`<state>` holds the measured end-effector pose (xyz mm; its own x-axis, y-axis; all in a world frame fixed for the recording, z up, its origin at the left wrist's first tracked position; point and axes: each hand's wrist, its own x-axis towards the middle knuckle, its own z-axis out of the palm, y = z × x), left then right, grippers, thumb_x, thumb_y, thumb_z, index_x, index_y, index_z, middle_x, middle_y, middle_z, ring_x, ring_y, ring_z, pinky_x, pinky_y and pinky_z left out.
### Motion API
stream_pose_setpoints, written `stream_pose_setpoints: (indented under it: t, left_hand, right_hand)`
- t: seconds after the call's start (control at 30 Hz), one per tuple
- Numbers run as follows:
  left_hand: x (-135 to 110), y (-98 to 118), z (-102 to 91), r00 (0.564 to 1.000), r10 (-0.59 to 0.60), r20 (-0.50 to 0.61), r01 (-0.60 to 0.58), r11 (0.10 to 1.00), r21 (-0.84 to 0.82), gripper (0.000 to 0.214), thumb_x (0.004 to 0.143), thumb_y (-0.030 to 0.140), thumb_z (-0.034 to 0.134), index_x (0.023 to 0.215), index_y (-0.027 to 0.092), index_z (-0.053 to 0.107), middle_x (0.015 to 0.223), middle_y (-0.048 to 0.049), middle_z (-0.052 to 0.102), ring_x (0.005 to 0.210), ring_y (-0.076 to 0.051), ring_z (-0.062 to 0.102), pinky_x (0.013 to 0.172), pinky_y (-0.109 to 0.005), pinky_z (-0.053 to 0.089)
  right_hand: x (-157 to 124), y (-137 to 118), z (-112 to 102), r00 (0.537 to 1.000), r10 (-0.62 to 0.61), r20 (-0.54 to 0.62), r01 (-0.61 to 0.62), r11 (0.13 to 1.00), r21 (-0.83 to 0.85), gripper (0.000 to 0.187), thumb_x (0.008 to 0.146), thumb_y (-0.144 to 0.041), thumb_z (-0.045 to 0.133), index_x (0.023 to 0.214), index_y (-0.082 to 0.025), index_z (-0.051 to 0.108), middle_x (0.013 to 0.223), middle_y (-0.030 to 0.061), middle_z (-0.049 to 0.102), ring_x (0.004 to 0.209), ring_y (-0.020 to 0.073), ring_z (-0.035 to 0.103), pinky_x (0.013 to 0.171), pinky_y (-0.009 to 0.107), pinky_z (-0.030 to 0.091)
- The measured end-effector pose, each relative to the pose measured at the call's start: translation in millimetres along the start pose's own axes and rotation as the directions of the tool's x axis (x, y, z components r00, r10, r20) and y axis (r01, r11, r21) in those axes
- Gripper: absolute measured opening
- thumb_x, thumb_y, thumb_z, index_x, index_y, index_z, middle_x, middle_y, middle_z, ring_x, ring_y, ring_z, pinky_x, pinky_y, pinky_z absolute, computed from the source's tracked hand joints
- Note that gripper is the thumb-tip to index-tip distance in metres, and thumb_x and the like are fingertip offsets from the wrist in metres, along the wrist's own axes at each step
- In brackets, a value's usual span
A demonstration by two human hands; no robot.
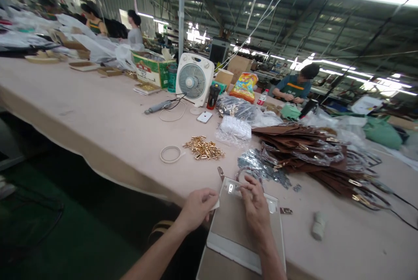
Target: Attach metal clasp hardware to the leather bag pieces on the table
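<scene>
My left hand [200,205] is closed, pinching a small white piece [215,204] beside the left edge of a flat beige panel [233,223]. The panel has a clear, pale-edged border with cut-outs and a white strip [233,251] across its lower part. Over its upper part is my right hand [255,204], thumb and fingertips drawn together; what they hold, if anything, is too small to make out. Brown tabs with metal fittings stick out at the panel's upper left [221,173] and right [286,211]. Just behind my right fingers lies a roll of tape [248,174].
Gold clasps [204,148] lie heaped beyond the panel, near another tape roll [170,154]. Silvery flat pieces [261,164] and stacked brown bags [303,149] are to the right. Farther back stand a fan [195,79], a phone [204,117] and a seated person [295,86].
</scene>
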<state>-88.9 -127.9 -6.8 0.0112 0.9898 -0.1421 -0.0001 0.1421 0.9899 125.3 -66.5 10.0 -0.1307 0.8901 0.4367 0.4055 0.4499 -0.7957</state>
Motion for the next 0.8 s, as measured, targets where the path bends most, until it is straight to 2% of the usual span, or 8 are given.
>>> stream_pose_setpoints:
  t: [0.13, 0.27, 0.6, 0.7, 0.8]
  left_hand:
    - [0, 4, -2.2, 1.000, -0.003, 0.026, 0.002, 1.000, 0.014, 0.040, 0.091, 0.051, 0.061, 0.097, 0.014, 0.075, 0.057, 0.0037, 0.057, 0.042, -0.008, 0.046, 0.045, -0.018, 0.032]
    - [1, 3, -2.4, 0.999, -0.016, 0.030, 0.015, 1.000, 0.012, 0.040, 0.092, 0.050, 0.061, 0.099, 0.014, 0.075, 0.057, 0.0031, 0.058, 0.042, -0.009, 0.048, 0.044, -0.018, 0.033]
    - [0, 2, -0.9, 1.000, 0.004, 0.002, -0.004, 1.000, -0.006, 0.039, 0.091, 0.051, 0.063, 0.097, 0.014, 0.076, 0.056, 0.0037, 0.056, 0.041, -0.008, 0.048, 0.045, -0.018, 0.032]
    - [-2, 3, -2.9, 0.999, 0.005, -0.034, -0.008, 0.995, -0.101, 0.043, 0.088, 0.053, 0.066, 0.098, 0.013, 0.075, 0.056, 0.0041, 0.054, 0.040, -0.007, 0.043, 0.043, -0.018, 0.029]
    - [-6, 1, -22.1, 0.982, 0.002, -0.188, -0.032, 0.987, -0.159, 0.049, 0.085, 0.056, 0.069, 0.104, 0.011, 0.075, 0.055, 0.0042, 0.054, 0.042, -0.007, 0.043, 0.044, -0.019, 0.029]
  right_hand:
    - [17, -3, 3, 0.993, 0.060, 0.101, -0.053, 0.996, -0.067, 0.025, 0.097, -0.044, 0.060, 0.091, -0.023, 0.074, 0.141, 0.0123, 0.060, 0.134, 0.0308, 0.052, 0.117, 0.052, 0.036]
    - [20, 0, 9, 0.984, 0.086, 0.153, -0.070, 0.992, -0.106, 0.026, 0.096, -0.044, 0.061, 0.087, -0.023, 0.074, 0.141, 0.0124, 0.059, 0.135, 0.0311, 0.051, 0.119, 0.053, 0.033]
    - [17, 12, 20, 0.994, -0.038, 0.105, 0.064, 0.963, -0.263, 0.030, 0.099, -0.043, 0.057, 0.088, -0.023, 0.075, 0.132, 0.0129, 0.066, 0.128, 0.0300, 0.055, 0.116, 0.052, 0.039]
    - [14, 14, 23, 0.992, -0.074, 0.102, 0.104, 0.938, -0.331, 0.029, 0.097, -0.047, 0.062, 0.104, -0.022, 0.075, 0.136, 0.0139, 0.064, 0.131, 0.0314, 0.054, 0.116, 0.052, 0.040]
    - [15, 15, 24, 0.993, -0.075, 0.096, 0.107, 0.908, -0.405, 0.048, 0.094, -0.051, 0.066, 0.128, -0.018, 0.066, 0.135, 0.0160, 0.066, 0.128, 0.0331, 0.057, 0.113, 0.052, 0.042]
